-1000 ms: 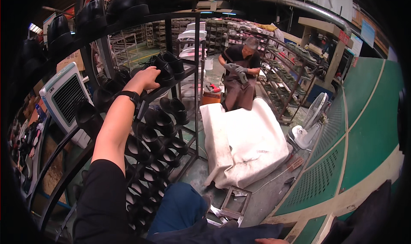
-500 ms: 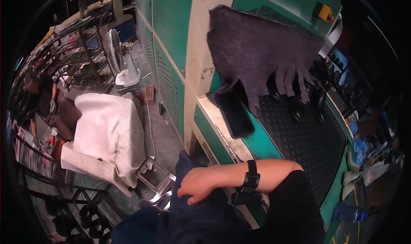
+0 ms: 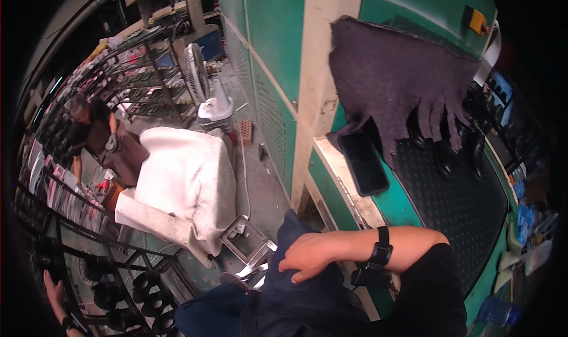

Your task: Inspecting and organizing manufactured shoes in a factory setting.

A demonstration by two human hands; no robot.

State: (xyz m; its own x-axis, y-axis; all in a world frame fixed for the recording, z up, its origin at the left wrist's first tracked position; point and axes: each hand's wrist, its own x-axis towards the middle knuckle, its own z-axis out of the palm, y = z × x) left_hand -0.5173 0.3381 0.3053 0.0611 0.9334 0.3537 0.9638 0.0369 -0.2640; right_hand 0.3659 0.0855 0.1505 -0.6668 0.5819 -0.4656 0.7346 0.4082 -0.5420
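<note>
My right hand (image 3: 309,256) lies on my knee in dark blue trousers (image 3: 296,295), palm down, fingers loosely spread and holding nothing. A black wristband (image 3: 382,248) is round that forearm. At the lower left rim, my left hand (image 3: 54,291) reaches beside a dark metal rack (image 3: 83,251), fingers stretched upward. Whether it touches the rack I cannot tell. Several black, hollow-topped things (image 3: 109,295) sit on this rack; their kind is unclear. Right of my knee, a black phone (image 3: 364,164) lies on the ledge of a green machine (image 3: 399,207).
A dark fringed cover (image 3: 396,71) hangs over black shiny shapes (image 3: 442,159) on a studded black mat (image 3: 449,201). Ahead stand a pale draped cloth (image 3: 183,177), a fan (image 3: 196,74) and a metal frame (image 3: 245,240). Another person (image 3: 97,124) works at the left.
The view has swung left, so the scene sits further right. My left hand has come into sight at the rack. My right hand stays on my knee.
</note>
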